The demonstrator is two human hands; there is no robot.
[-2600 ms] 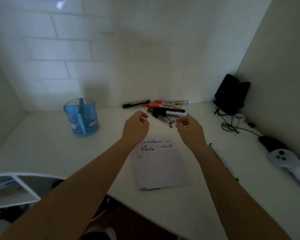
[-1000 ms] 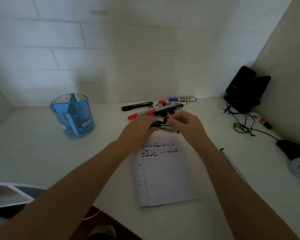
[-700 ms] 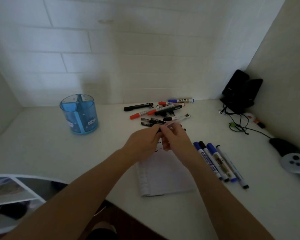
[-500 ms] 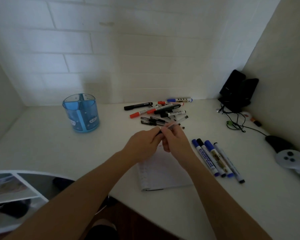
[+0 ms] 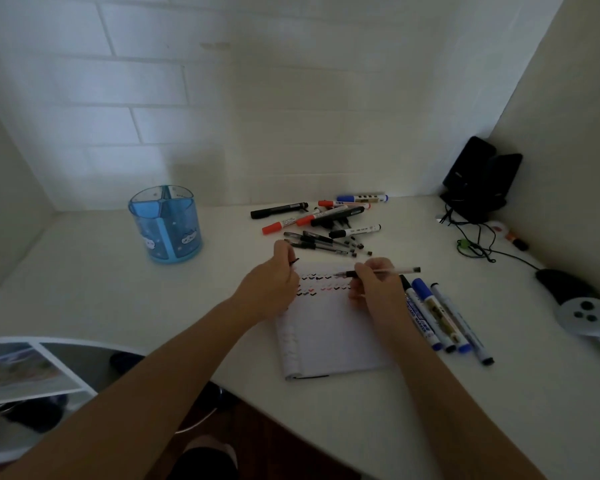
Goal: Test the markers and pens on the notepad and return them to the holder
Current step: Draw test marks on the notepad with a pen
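My right hand point(image 5: 373, 284) grips a clear-barrelled pen point(image 5: 400, 270), uncapped, its tip pointing left just above the top of the white notepad point(image 5: 329, 337). My left hand point(image 5: 274, 282) pinches the pen's small dark cap point(image 5: 294, 261) over the pad's top left corner. The page carries rows of small coloured tick marks point(image 5: 323, 284). The blue translucent holder point(image 5: 166, 223) stands at the left. A pile of markers and pens point(image 5: 323, 223) lies behind the pad. Several markers point(image 5: 437, 317) lie side by side right of the pad.
Black stands and cables point(image 5: 478, 181) fill the back right corner. A white controller point(image 5: 589, 317) and a dark object point(image 5: 561, 284) lie at the right edge. The desk's front edge runs diagonally below the pad; a picture frame point(image 5: 21, 370) sits low left.
The hands have pulled apart: the cap came off in my left hand and my right hand now holds the uncapped pen over the notepad.
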